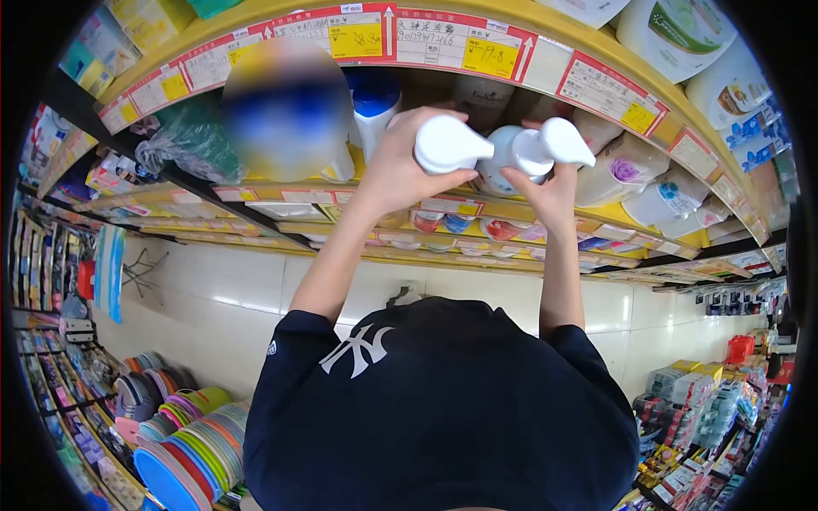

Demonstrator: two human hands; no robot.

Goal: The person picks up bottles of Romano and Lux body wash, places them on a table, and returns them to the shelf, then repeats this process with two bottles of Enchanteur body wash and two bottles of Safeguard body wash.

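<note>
Two bottles with white pump tops are at the shelf, below a row of price labels. My left hand (399, 166) is wrapped round the left bottle, whose white pump top (448, 144) points right. My right hand (552, 194) is closed round the right bottle (504, 146), with its thumb at the front and its white pump head (564, 141) above. The two bottles stand side by side, close together. Most of the left bottle's body is hidden beneath its top and my hand.
A blue-capped white bottle (375, 106) stands left of my left hand. Bags with flower prints (625, 170) fill the shelf at the right. The yellow shelf edge (409, 12) curves above my hands. Colourful basins (200, 447) are stacked at the lower left.
</note>
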